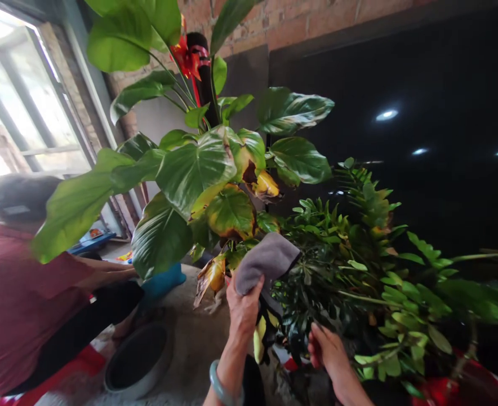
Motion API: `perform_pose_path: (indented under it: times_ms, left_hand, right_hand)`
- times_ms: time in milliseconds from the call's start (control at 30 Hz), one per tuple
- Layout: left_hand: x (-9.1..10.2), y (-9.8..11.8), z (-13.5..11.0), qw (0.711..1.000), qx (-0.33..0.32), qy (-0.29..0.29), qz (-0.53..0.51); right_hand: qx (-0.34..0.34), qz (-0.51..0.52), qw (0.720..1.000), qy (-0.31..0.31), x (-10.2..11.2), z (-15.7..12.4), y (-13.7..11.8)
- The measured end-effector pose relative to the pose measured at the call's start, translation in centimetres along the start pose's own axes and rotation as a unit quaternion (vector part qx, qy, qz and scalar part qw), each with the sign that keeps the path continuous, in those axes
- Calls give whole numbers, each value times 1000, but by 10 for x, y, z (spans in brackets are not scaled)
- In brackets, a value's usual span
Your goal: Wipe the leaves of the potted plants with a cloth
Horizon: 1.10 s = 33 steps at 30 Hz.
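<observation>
My left hand (244, 310) is closed around a grey cloth (263, 262), which drapes up over the thumb and fingers. Just above it are the yellowing, brown-edged leaves (232, 214) of a tall broad-leaved plant (196, 169). A pale bracelet (219, 380) circles my left wrist. Lower right, my right hand (327, 347) has its fingers curled in against the dark small-leaved foliage (308, 293). Whatever those fingers pinch, if anything, is hidden. A withered leaf (213, 276) hangs left of the cloth.
On the left a person in a pink shirt (21, 299) sits on a red stool (78, 363), beside a dark basin (137, 361). More green plants (401, 299) spread to the right before a glossy black panel (401, 101). A red ribbon (187, 56) is tied around the plant's pole.
</observation>
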<state>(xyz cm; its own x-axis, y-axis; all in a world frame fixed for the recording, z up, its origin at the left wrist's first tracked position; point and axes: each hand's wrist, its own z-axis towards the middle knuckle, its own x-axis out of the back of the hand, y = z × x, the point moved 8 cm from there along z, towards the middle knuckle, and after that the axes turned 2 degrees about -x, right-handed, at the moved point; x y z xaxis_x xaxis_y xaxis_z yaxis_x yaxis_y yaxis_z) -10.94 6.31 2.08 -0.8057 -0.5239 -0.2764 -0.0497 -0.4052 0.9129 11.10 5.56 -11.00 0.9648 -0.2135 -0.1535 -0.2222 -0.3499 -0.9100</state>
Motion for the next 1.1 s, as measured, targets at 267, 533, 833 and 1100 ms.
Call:
perform_pose_path:
  times_ms: [267,533,833,1100]
  left_hand:
    - [-20,-60,-61,978,190,-83,22]
    - [-36,-24,-33,994,58,-89,23]
    - [-23,-42,-38,987,107,-117,39]
    - [-47,-38,-31,988,36,-131,68]
  right_hand:
    - [-25,51,998,-2,26,3,42]
    - [-18,46,999,-11,16,1,48]
    - [-24,56,998,-5,30,1,44]
    - [0,50,998,-40,22,0,31]
